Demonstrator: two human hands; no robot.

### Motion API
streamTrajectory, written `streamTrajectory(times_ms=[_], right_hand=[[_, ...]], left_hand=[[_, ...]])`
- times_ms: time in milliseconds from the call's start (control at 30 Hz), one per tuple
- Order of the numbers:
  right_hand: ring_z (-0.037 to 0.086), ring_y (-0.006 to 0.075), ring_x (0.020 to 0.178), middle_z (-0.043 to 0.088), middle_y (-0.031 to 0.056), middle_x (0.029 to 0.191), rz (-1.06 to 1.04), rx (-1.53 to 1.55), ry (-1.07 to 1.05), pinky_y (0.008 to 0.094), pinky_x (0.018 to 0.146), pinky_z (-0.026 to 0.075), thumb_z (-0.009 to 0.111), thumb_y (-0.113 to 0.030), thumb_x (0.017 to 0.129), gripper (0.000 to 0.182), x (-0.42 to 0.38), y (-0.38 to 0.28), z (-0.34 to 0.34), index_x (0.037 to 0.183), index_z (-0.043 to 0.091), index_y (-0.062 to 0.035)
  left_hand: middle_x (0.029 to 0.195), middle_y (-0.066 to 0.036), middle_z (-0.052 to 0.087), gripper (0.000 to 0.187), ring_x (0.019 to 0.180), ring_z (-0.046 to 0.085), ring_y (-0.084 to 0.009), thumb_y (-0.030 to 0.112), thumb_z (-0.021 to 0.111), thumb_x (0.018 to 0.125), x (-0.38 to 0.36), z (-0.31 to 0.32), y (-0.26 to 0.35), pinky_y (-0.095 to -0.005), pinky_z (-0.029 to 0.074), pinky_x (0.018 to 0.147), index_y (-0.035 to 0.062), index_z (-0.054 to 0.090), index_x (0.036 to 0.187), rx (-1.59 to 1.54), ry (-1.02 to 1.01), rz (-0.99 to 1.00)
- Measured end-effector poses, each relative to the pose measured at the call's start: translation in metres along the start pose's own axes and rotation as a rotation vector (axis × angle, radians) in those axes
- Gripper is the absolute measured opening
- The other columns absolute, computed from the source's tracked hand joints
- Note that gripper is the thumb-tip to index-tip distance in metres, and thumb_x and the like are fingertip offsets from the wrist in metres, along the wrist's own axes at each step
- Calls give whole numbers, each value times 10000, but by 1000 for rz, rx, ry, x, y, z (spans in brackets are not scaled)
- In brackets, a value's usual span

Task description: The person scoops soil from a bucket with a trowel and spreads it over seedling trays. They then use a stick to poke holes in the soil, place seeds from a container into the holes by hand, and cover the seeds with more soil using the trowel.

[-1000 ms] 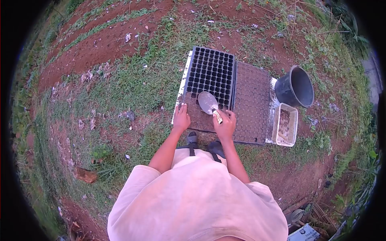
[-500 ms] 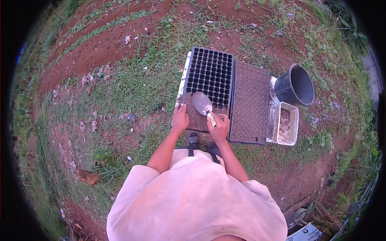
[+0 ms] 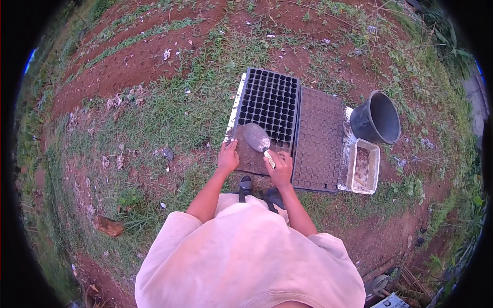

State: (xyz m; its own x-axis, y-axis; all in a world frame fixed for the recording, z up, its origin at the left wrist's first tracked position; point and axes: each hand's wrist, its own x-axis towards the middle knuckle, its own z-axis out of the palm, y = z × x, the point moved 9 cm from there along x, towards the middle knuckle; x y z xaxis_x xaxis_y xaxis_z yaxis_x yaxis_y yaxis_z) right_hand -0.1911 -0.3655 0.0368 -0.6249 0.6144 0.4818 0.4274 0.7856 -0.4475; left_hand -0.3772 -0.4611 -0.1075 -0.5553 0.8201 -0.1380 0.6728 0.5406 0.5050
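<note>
A black seedling tray [image 3: 270, 73] lies before me, its far cells hollow and dark, its near rows covered with brown soil. My right hand [image 3: 280, 168] is closed around the pale handle of a trowel [image 3: 256, 136], whose soil-dusted blade lies over the border between soil and hollow cells. At the tray's near left edge rests my left hand [image 3: 228, 156], fingers stretched out and touching the rim. Beside this tray, on the right, is a second seedling tray [image 3: 319, 138] with soil in its cells.
A black bucket [image 3: 362, 119] leans tilted at the right. Nearer me stands a white plastic basket [image 3: 377, 167] with some brown material inside. A white board [image 3: 236, 105] shows under the trays. Grass and red soil surround them; my feet [image 3: 246, 184] are at the near edge.
The whole scene sits slightly lower in view as my head has shifted. The trowel stays over nearly the same part of the tray, and both hands keep their places.
</note>
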Motion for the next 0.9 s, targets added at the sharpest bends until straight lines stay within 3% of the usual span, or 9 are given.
streamTrajectory(times_ms=[167, 300, 400, 467, 567, 600, 700, 800, 900], right_hand=[[574, 257, 933, 700, 70, 887, 109, 6, 57, 381, 830, 453, 760, -197, 765, 281, 7, 11, -3, 1016, 703, -85], [579, 248, 932, 701, 68, 889, 40, 45, -47, 378, 819, 457, 780, -216, 744, 296, 1, 6, 1, 1014, 716, -113], [578, 244, 926, 693, 64, 882, 86, 41, 3, 376, 808, 456, 785, -224, 740, 297, -1, 9, -5, 1009, 720, -117], [576, 242, 921, 690, 62, 887, 147, 26, 31, 370, 796, 453, 777, -218, 748, 273, -4, 16, -8, 998, 726, -119], [580, 235, 891, 706, 73, 890, 477, 55, 91, 354, 798, 456, 735, -184, 789, 217, -19, 45, -17, 1003, 744, -147], [580, 235, 891, 706, 73, 890, 490, 44, 89, 354, 798, 456, 735, -184, 789, 217, -25, 52, -19, 1003, 744, -147], [569, 216, 909, 699, 45, 884, 747, 308, 128, 359, 850, 429, 726, -248, 824, 181, -34, 88, -24, 983, 752, -166], [603, 188, 903, 717, 79, 977, 826, 402, 184, 321, 847, 470, 721, -184, 830, 204, -30, 95, -50, 1016, 737, -102], [575, 213, 984, 698, 69, 953, 788, 431, 220, 338, 873, 462, 724, -175, 817, 218, -27, 104, -66, 1029, 730, -123]], left_hand=[[1443, -101, 441, 541, 1325, 356, -436, 139, 509, 866, 6, 3, -5, -464, 326, 1106, 90, 424, 1398, -3, -2, -5], [1439, -105, 445, 531, 1328, 349, -438, 150, 514, 867, 4, 3, -3, -478, 335, 1094, 89, 435, 1389, -47, 9, -42], [1389, -124, 489, 494, 1323, 351, -436, 152, 520, 866, -1, -6, 6, -479, 334, 1091, 77, 474, 1352, -33, 78, -68], [1338, -134, 519, 451, 1304, 370, -426, 134, 525, 861, -6, -14, 14, -481, 329, 1091, 67, 507, 1307, -86, 128, -26], [1243, -147, 566, 370, 1259, 409, -404, 88, 534, 848, -5, -33, 32, -480, 318, 1092, 52, 560, 1216, -180, 245, 33], [1198, -148, 581, 332, 1233, 429, -392, 60, 539, 840, -9, -37, 37, -479, 311, 1093, 45, 580, 1169, -220, 316, 52], [1160, -153, 593, 305, 1196, 453, -381, 23, 543, 827, -3, -43, 63, -465, 309, 1090, 43, 593, 1127, -246, 361, 95], [1129, -146, 606, 266, 1183, 472, -360, 20, 539, 831, 9, -48, 95, -457, 315, 1087, 47, 608, 1086, -273, 335, 169], [1128, -139, 609, 224, 1190, 469, -357, 22, 533, 845, 23, -50, 128, -463, 317, 1081, 49, 622, 1049, -366, 318, 253]])
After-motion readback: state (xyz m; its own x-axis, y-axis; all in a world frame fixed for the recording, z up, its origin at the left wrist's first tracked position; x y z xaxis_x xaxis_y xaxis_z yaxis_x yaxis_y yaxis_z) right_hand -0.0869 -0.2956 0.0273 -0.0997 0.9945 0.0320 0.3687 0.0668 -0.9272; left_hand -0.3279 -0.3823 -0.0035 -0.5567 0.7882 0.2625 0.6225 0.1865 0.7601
